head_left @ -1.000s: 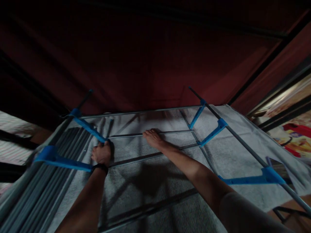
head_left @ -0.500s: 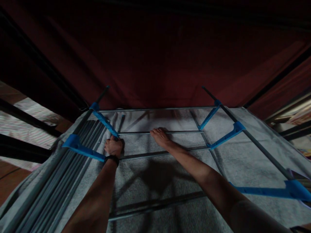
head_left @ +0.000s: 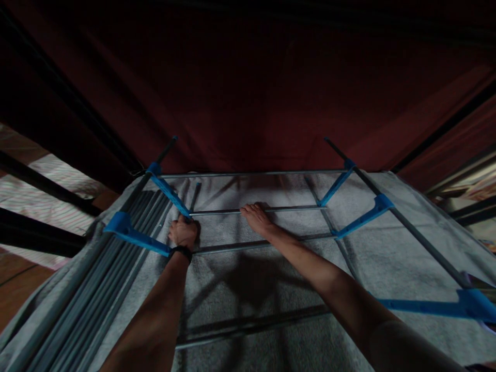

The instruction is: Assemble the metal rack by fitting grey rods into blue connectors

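A rack frame of grey metal tubes and blue plastic brackets lies in front of me in the head view. My left hand (head_left: 183,231) is closed at the lower end of the far left blue bracket (head_left: 169,191), where a thin crossbar meets it; the fingertips are partly hidden. My right hand (head_left: 256,217) is wrapped over that thin grey crossbar (head_left: 294,209), left of its middle. The crossbar's right end meets another blue bracket (head_left: 336,183). Close to my left wrist is the near left blue bracket (head_left: 135,237).
Several loose grey tubes (head_left: 104,284) lie side by side at the left on a pale grey blanket (head_left: 411,268). A dark red panel (head_left: 248,113) rises behind the frame. Another blue bracket (head_left: 434,308) sits at the near right. Dark posts stand at both sides.
Both hands keep their places on the frame. The frame appears shifted slightly to the right in the picture, and the thin crossbar's right end sits a little higher.
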`<state>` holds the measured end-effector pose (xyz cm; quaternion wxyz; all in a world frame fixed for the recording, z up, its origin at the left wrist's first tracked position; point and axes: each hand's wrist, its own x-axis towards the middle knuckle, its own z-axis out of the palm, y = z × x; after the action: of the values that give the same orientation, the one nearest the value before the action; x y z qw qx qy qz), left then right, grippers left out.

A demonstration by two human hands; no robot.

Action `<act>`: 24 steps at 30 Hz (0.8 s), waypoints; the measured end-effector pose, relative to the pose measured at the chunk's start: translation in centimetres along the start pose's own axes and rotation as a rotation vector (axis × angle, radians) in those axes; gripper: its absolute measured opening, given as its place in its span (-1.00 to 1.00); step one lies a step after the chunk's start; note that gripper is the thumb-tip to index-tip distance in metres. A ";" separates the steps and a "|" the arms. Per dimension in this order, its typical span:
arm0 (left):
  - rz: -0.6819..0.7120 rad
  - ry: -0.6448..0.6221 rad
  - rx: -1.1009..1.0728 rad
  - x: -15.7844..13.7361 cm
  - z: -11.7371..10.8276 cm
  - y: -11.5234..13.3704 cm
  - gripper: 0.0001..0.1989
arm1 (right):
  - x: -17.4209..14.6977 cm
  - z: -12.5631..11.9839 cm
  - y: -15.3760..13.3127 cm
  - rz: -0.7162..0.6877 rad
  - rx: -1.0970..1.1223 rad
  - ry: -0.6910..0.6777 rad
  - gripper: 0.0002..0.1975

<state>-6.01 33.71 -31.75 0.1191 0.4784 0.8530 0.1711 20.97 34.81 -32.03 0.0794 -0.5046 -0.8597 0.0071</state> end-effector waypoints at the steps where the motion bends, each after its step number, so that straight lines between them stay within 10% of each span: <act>1: 0.003 -0.002 0.001 -0.1 0.0 0.0 -0.50 | 0.1 -0.1 0.0 -0.002 -0.001 0.000 -0.75; 24: 0.042 0.041 0.041 -0.1 0.7 0.0 -0.50 | 0.8 -0.6 -0.2 0.038 0.049 -0.014 -0.76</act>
<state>-5.72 33.79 -32.37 0.0881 0.4951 0.8483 0.1657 20.47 35.31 -31.36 0.0856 -0.5189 -0.8499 0.0330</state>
